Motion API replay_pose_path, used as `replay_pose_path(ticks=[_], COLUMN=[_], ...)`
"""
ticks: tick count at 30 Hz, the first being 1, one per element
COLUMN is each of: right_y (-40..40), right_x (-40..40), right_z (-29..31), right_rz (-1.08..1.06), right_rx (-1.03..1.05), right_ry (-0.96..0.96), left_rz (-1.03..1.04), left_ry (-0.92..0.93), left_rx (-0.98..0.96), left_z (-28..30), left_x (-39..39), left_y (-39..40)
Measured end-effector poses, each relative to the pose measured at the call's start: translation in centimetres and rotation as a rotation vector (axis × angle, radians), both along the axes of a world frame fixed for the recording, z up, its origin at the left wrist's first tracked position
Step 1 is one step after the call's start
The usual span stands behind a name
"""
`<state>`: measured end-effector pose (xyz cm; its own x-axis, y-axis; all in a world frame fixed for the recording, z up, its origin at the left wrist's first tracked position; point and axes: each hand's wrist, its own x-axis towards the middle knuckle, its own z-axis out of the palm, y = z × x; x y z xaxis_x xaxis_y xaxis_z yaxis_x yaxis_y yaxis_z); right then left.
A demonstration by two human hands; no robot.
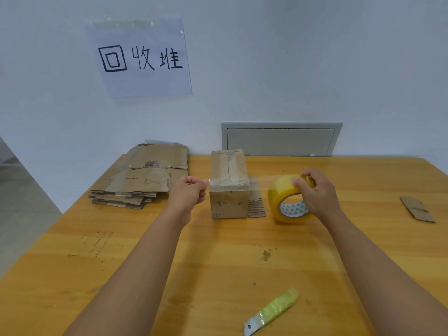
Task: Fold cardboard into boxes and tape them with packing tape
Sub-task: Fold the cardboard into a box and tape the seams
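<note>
On the wooden tabletop [218, 263], near the far edge: small cardboard box [229, 185], upright, flap seam facing up. Left hand [188, 192] pinching the free end of clear tape [230, 185], stretched across the box front. Right hand [315, 192], grip clamped round the yellow tape roll [288, 202]. Flat cardboard stack [143, 175] far left; utility knife [271, 311] near edge.
</note>
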<state>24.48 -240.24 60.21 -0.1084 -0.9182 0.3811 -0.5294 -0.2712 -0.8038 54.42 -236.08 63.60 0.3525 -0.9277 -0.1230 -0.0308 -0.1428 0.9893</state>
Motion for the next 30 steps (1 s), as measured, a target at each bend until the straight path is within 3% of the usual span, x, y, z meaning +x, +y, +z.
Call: replay_pose_path(ticks=[12,16,18,20,22,25,28,30], right_y=[-0.2,-0.1,-0.1,0.0,0.1,0.1,0.1,0.1], right_x=[0.0,-0.2,-0.3,-0.4,-0.3,-0.1,-0.1,-0.2], right_z=[-0.9,-0.8,-0.8,-0.7,-0.7,-0.6,-0.7,-0.7], right_rz=[0.013,0.011,0.011,0.013,0.017,0.024,0.017,0.004], right_rx=[0.020,0.043,0.059,0.069,0.074,0.072,0.075,0.083], right_ry=[0.018,0.016,0.015,0.020,0.019,0.021,0.040,0.055], left_rz=[0.004,0.026,0.042,0.048,0.047,-0.026,-0.232,-0.235], left_ry=[0.106,-0.003,-0.113,-0.364,-0.623,-0.859,-1.140,-1.301], left_rx=[0.107,0.108,0.060,-0.036,-0.190,-0.454,-0.446,-0.448], left_z=[-0.5,-0.3,-0.5,-1.0,-1.3,-2.2,-3.3,-3.8], left_x=[-0.7,-1.7,-1.8,-1.8,-2.0,-2.5,-3.4,-3.6], left_y=[-0.2,-0.5,-0.8,-0.8,0.0,1.3,1.9,1.8])
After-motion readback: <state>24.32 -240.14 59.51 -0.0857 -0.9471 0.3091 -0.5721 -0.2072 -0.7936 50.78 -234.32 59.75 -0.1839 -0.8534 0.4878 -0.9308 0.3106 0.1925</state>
